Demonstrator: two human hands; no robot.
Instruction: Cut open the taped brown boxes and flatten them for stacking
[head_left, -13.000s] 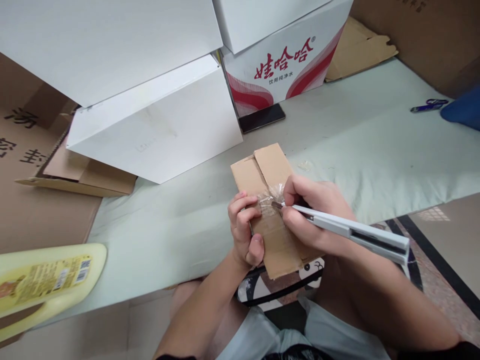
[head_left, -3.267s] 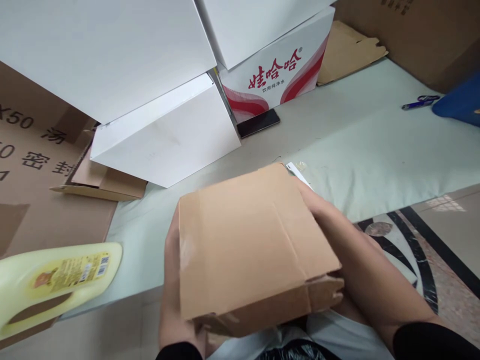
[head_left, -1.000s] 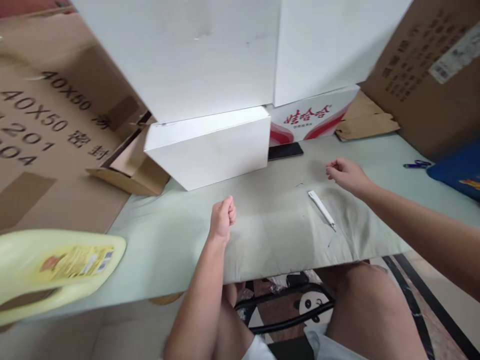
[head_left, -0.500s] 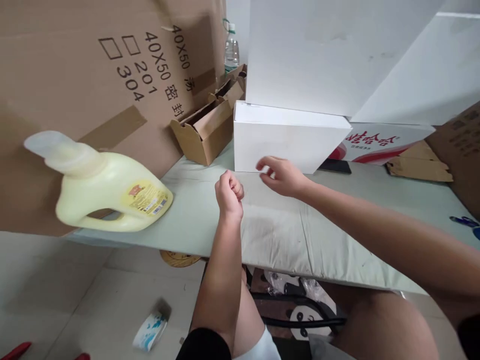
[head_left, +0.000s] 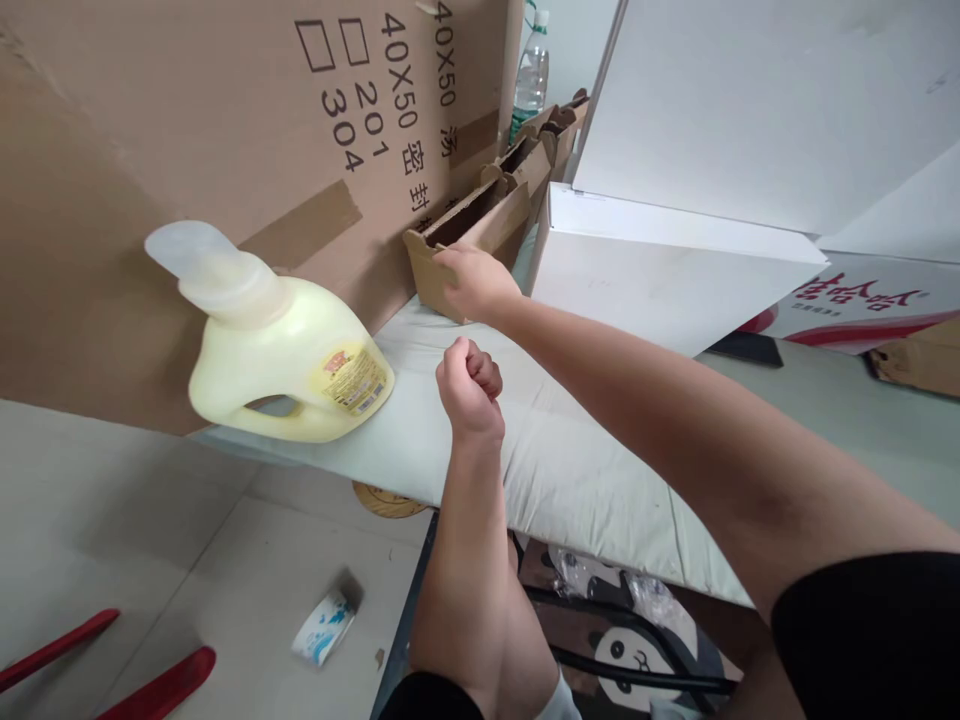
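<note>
My right hand is at the near end of a narrow, open-topped cardboard box. Its fingers bend at the box's near rim and appear to grip it; part of the grip is hidden by the hand itself. Closed into a fist, my left hand hovers above the pale table cover, with nothing visible in it. To its left stands a pale yellow detergent jug with a translucent cap, a loop handle and a yellow label.
A large printed carton rises behind the jug. More small cardboard boxes and a water bottle stand farther back. White boxes line the right rear, near a dark flat object. A tape roll lies on the floor.
My right hand has moved left from in front of the white box to the narrow cardboard box. My left hand stays fisted. The view has shifted left.
</note>
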